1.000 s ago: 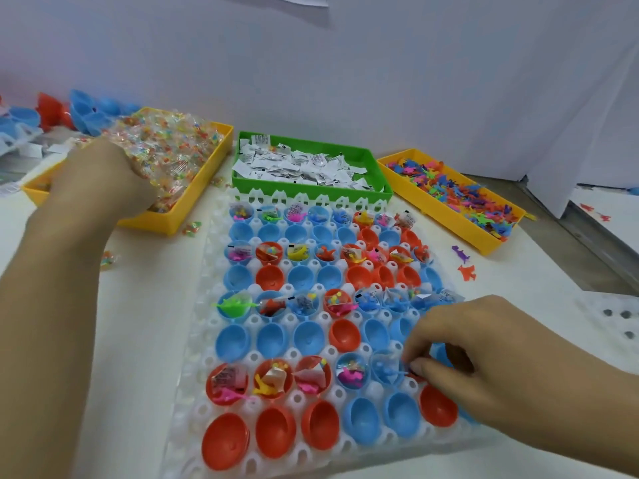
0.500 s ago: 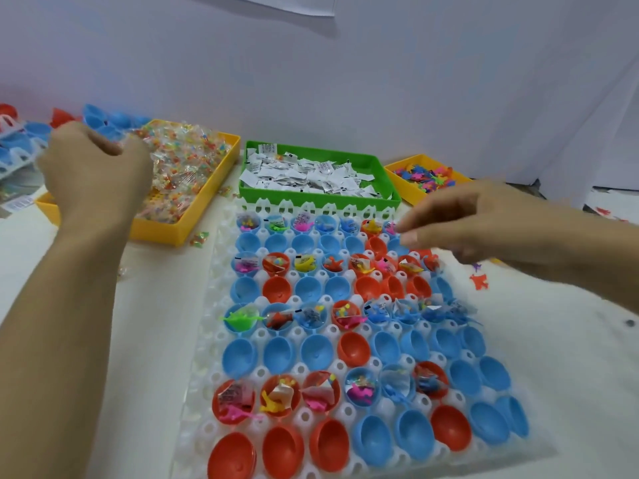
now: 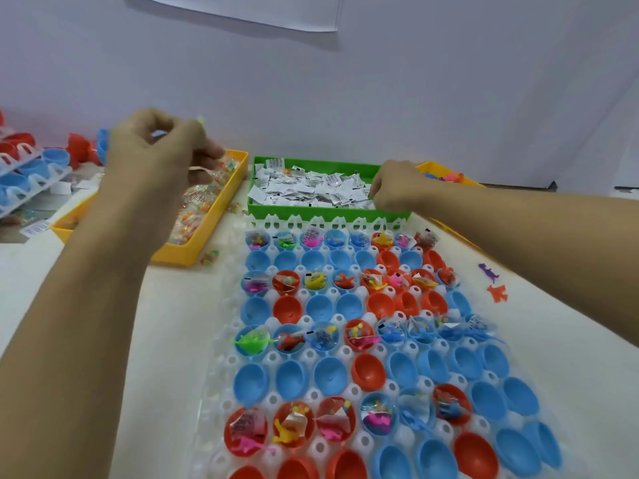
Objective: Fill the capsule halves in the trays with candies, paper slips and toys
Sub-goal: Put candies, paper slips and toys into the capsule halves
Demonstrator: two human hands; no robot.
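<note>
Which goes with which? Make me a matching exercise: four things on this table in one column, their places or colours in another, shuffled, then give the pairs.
Things:
1. paper slips
2. wrapped candies
3. purple toy
4. right hand

Places or colours:
A. loose on the table, right of the capsule tray
B. in the yellow bin on the left
C. at the right end of the green bin
D. white, piled in the green bin

Pairs: 1-D, 2-B, 3-A, 4-C
</note>
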